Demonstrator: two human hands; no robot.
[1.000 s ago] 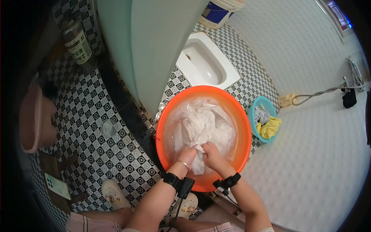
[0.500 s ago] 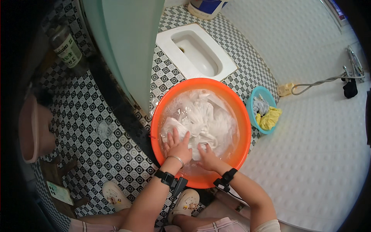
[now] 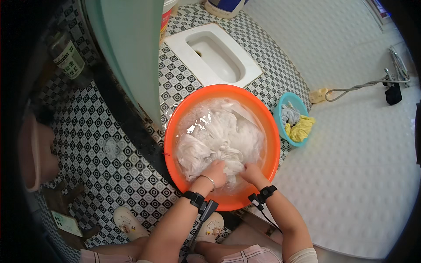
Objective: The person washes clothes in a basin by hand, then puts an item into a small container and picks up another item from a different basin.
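- Orange basin point(image 3: 263, 115) sits brim-full on the tiled floor point(image 3: 87, 144); press too hard and you could slop water over its rim toward your shoes point(image 3: 126, 222).
- Your left hand point(image 3: 216, 172) and right hand point(image 3: 251, 172) both clutch folds of the cloth point(image 3: 219, 140), fingers curled in.
- The cloth is white, soaked, bunched in the basin's middle.

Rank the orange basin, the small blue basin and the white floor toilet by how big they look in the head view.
1. The orange basin, clearly the largest.
2. The white floor toilet, though it lies farther from the camera, so its true size is unsure.
3. The small blue basin, the smallest.
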